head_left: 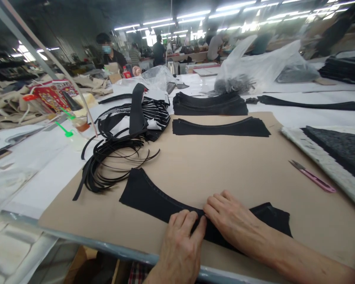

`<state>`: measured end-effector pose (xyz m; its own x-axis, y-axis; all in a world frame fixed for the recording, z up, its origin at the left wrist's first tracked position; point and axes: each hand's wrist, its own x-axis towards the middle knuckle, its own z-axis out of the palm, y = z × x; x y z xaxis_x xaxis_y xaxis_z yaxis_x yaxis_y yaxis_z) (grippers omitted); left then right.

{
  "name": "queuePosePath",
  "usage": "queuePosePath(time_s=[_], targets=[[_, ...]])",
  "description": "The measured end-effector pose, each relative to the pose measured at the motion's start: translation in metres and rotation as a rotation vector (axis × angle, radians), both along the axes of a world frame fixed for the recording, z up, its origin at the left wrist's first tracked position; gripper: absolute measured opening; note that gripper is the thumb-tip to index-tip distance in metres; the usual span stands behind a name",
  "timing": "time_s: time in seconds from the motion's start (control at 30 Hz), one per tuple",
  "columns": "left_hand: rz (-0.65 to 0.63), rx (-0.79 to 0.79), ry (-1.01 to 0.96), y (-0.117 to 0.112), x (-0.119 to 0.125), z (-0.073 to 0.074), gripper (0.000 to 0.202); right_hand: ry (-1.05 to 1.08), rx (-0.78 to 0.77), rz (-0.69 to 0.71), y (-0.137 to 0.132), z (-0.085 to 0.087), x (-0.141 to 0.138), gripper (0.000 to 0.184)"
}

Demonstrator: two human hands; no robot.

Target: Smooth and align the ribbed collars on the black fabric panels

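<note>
A curved black fabric piece (159, 197) lies near the table's front edge, with a folded band along its concave upper edge. My left hand (185, 236) presses on its middle from the front, thumb and fingers closed on the cloth. Right beside it, my right hand (225, 213) has its fingers curled and pinched on the same upper edge, fingertips nearly touching the left ones. The forearm crosses over the piece's right part. Cloth directly under both hands is hidden. Farther back lies a similar black piece (219, 127), with a stack of black pieces (210, 104) behind it.
Brown paper (225, 165) covers the worktop. Pink-handled thread snips (313, 177) lie at right, beside a board with grey cloth (340, 150). A coil of black strips (106, 165) is at left, near green-tipped bottles (72, 138). Plastic bags (263, 67) and people stand behind.
</note>
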<state>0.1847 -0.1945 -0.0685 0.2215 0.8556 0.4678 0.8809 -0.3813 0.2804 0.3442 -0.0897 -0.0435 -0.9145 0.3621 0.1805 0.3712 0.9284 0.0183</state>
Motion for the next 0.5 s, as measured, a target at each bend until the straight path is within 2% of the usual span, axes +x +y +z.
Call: queuePosePath(time_s=[0.23,0.5], targets=[[0.010,0.059,-0.002,-0.0008,0.0009,-0.0005,0.041,-0.110,0.147,0.020,-0.0045,-0.0020,-0.0008,0.018],[0.010,0.023,0.003,-0.0005,0.0013,-0.0004,0.041,-0.107,0.143,0.021,-0.0040,-0.0058,0.0021,0.018]])
